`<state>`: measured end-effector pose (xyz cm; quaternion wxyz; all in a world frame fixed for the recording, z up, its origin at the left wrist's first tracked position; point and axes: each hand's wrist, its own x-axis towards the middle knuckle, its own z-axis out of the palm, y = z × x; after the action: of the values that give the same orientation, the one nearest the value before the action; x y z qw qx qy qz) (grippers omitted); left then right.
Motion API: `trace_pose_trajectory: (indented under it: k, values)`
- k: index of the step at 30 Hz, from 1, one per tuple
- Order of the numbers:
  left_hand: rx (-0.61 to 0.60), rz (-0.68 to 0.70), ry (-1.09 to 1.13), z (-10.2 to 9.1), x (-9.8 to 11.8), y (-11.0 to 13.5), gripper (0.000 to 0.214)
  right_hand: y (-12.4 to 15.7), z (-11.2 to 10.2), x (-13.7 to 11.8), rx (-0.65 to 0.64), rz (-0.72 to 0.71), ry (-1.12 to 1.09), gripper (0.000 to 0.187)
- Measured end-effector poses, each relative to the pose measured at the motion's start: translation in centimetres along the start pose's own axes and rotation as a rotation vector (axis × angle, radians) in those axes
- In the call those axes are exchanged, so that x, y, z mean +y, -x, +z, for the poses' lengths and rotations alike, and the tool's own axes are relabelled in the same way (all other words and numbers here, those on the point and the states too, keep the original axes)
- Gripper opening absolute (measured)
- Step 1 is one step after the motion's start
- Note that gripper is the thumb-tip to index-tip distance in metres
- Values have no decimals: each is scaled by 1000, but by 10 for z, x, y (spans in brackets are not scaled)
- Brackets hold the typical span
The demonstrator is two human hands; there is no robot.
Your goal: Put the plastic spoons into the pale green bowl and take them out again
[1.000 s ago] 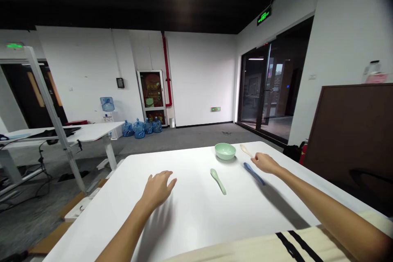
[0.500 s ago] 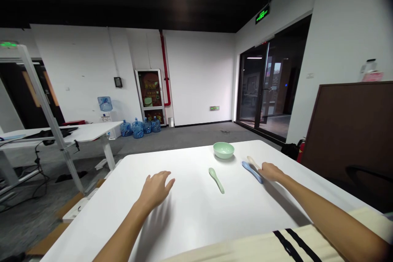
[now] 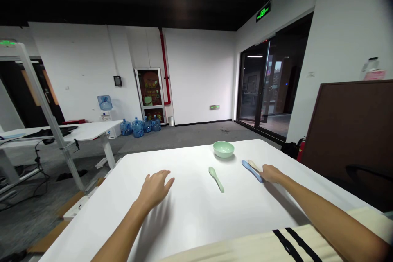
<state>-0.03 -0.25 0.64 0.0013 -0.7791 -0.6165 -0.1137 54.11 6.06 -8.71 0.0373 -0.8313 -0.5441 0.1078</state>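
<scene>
Hovering over the white worktop (image 3: 190,229), left hand (image 3: 155,190) empty, fingers spread apart; right hand (image 3: 272,174), fingers together against a blue spoon (image 3: 251,170) and cream spoon (image 3: 254,166), any grip unclear; green spoon (image 3: 216,179) between; pale green bowl (image 3: 223,149) beyond.

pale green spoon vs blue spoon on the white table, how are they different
The pale green spoon is a soft mint colour, while the blue spoon is mid blue. The green spoon lies apart from the hands; the blue spoon lies beside a cream spoon, with the right hand at its near end. Both lie flat on the white table, slanting the same way.
</scene>
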Motion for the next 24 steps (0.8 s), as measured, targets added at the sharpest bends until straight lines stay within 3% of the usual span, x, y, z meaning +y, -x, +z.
trace_pose_trajectory:
  k: [11,18,24]
  values:
    - [-10,-1,-9,1,-1,-1,50,4,-3,-3,-26,-17,4,21]
    - [-30,-3,-22,-1,1,-1,50,-2,-2,-3,31,-21,-26,24]
    - [-30,-7,-23,-1,2,-2,48,6,-5,-21,100,-82,-4,36]
